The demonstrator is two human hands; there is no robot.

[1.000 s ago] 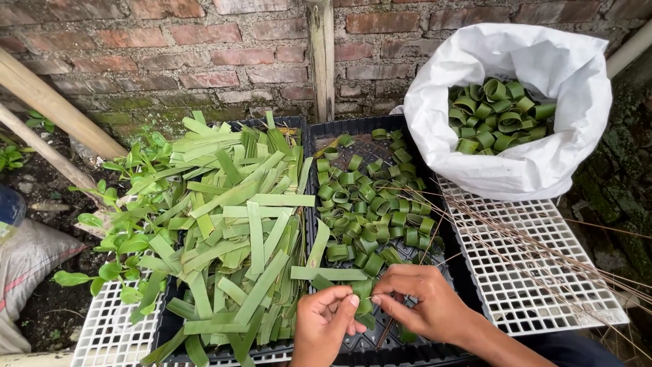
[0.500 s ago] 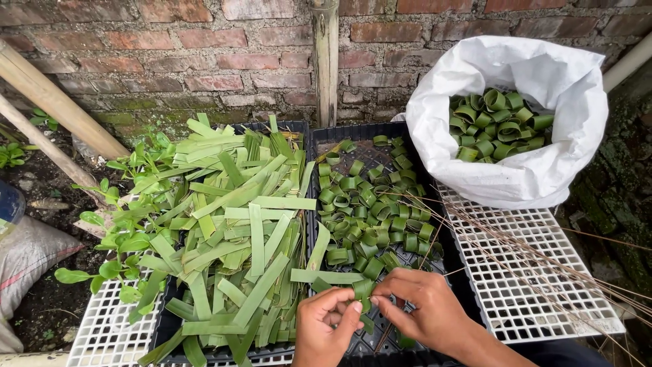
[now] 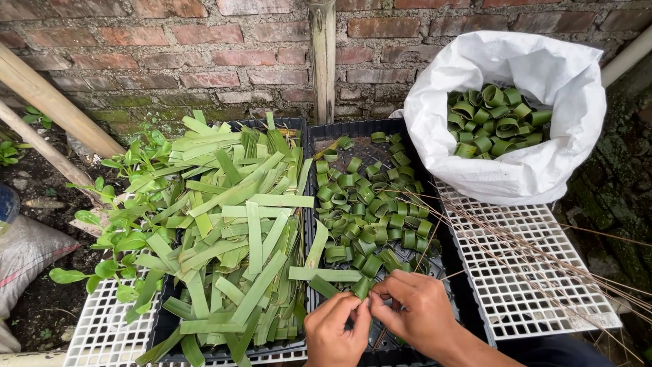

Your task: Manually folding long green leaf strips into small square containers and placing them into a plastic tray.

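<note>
A white woven sack [image 3: 523, 129], open-topped and filled with green leaf rings [image 3: 492, 119], is seen at upper right. A grey sack [image 3: 27, 261] is glimpsed at the left edge.

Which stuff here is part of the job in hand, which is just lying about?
In use:
left hand and right hand, pinching a leaf ring
leaf strips
finished rings in the black tray
white sack with more rings
thin sticks

Lying about:
bamboo poles
brick wall
weeds
grey bag
</note>
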